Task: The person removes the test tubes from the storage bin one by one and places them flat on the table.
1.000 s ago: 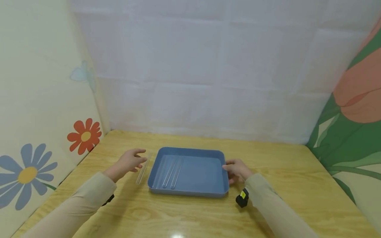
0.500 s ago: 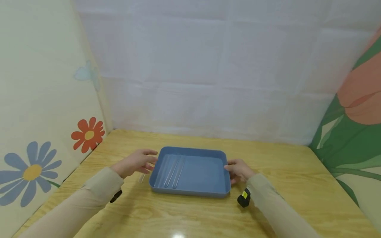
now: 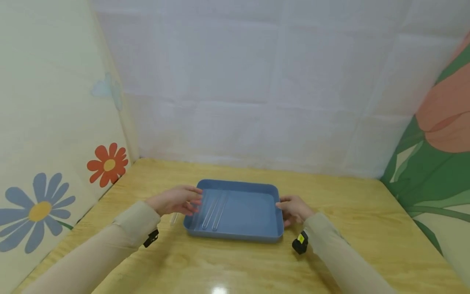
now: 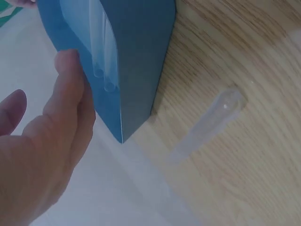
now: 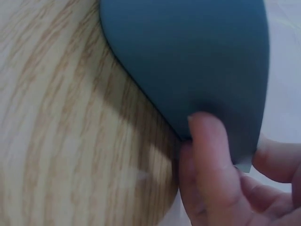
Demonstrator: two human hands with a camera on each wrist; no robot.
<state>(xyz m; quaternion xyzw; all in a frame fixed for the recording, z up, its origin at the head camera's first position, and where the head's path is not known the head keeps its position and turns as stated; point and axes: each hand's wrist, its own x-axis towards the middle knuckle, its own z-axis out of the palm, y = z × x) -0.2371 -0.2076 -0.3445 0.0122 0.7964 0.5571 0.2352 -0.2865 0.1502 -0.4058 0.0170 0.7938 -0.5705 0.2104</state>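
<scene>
A shallow blue tray (image 3: 253, 212) lies on the table between both hands. Clear test tubes (image 3: 219, 214) rest side by side in its left part; how many cannot be told. Another clear tube (image 4: 207, 125) lies on the table just left of the tray, partly behind my left hand in the head view. With fingers nearly straight, my left hand (image 3: 178, 200) hovers at the tray's left rim and holds nothing. My right hand (image 3: 293, 209) grips the tray's right wall, with the thumb (image 5: 280, 157) at the rim and a finger (image 5: 209, 141) against the outside.
The wood-grain table (image 3: 235, 269) reaches back to a white sheet (image 3: 220, 81). Flower-printed panels stand at the left (image 3: 47, 122) and right (image 3: 440, 171). A black wrist camera (image 3: 300, 243) hangs below the right sleeve.
My left hand has moved right, from beside the loose tube to the tray's left rim. My right hand keeps its grip on the tray.
</scene>
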